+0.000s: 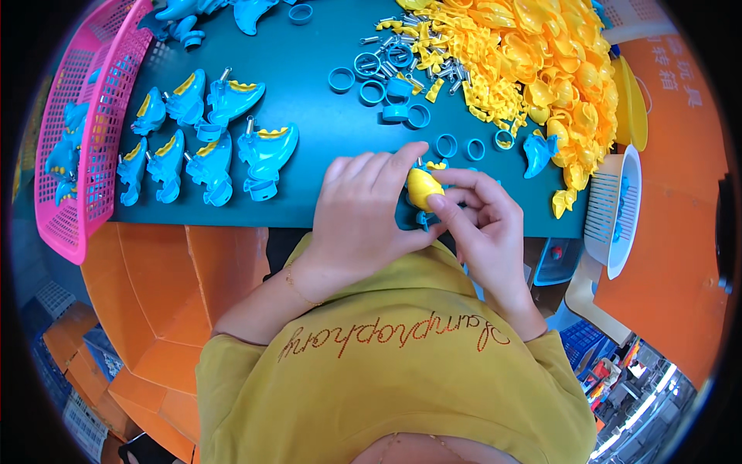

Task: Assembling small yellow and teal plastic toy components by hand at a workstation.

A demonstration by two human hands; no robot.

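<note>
Near the front edge of the table, both my hands are closed around one small plastic toy part. Its rounded yellow shell (424, 189) faces up, and a bit of blue plastic (422, 220) shows beneath it. My left hand (359, 209) grips it from the left, its index finger stretched along the far side and its thumb below. My right hand (488, 220) pinches the shell's right side between thumb and fingers. Fingers hide most of the blue portion. Two blue rings (447, 145) lie just beyond my right hand.
Several part-built blue pieces with yellow inserts (212, 168) stand in rows at left, beside a pink basket (93, 131). Yellow shells (541, 54) are heaped at the far right, with small yellow parts and metal springs (456, 76) alongside. A white slatted basket (618, 205) hangs by the right edge.
</note>
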